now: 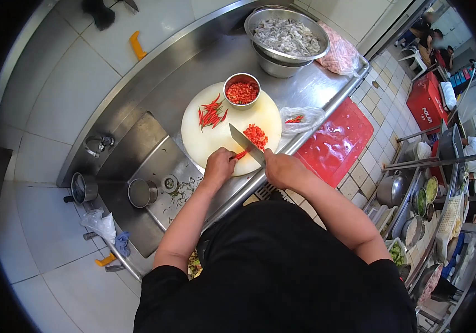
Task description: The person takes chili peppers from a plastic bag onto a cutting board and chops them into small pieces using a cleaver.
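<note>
A round white cutting board lies on the steel counter. My right hand is closed around the handle of a knife, whose broad blade slants across the board. Red chilies stick out from the fingers of my left hand, their ends against the blade. Just right of the blade is a small heap of chopped chili. Whole red chilies lie in a loose pile on the board's left side. At its far edge stands a steel cup filled with chopped red chili.
A clear plastic bag with some chilies sits right of the board. Behind are a steel bowl of greyish seafood and a bag of pink meat. The sink is at left; a red board lies beyond the counter edge.
</note>
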Motion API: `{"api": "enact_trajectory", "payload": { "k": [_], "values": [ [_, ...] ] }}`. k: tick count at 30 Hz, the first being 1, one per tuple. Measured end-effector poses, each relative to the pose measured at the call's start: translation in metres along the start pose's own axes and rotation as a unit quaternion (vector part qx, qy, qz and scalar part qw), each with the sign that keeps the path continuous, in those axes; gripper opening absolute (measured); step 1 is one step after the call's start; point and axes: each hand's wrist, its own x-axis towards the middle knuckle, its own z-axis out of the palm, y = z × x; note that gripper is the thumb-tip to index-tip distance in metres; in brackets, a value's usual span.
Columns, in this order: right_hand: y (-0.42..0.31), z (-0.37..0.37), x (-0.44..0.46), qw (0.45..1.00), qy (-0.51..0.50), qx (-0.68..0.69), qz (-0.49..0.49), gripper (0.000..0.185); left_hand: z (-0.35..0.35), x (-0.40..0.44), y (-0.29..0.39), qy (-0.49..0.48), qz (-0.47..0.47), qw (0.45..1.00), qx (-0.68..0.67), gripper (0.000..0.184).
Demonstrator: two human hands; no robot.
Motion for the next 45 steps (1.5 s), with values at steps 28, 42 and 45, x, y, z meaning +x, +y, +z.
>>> {"api": "enact_trajectory", "payload": {
  "k": [28,42,45],
  "values": [
    [0.012,0.042,-0.014,0.999,0.025,0.02,-0.023,0.022,0.02,-0.004,0.004,0.048,-0.01,0.998,-0.033,0.017],
    [0.006,0.03,0.001,0.999,0.02,0.046,0.001,0.022,0.023,-0.003,0.002,0.057,0.013,0.998,-0.02,0.019],
    [0.0,0.01,0.004,0.999,0.021,0.019,-0.022,0.021,0.017,0.0,0.005,0.014,-0.009,0.999,-0.031,0.019]
  ]
}}
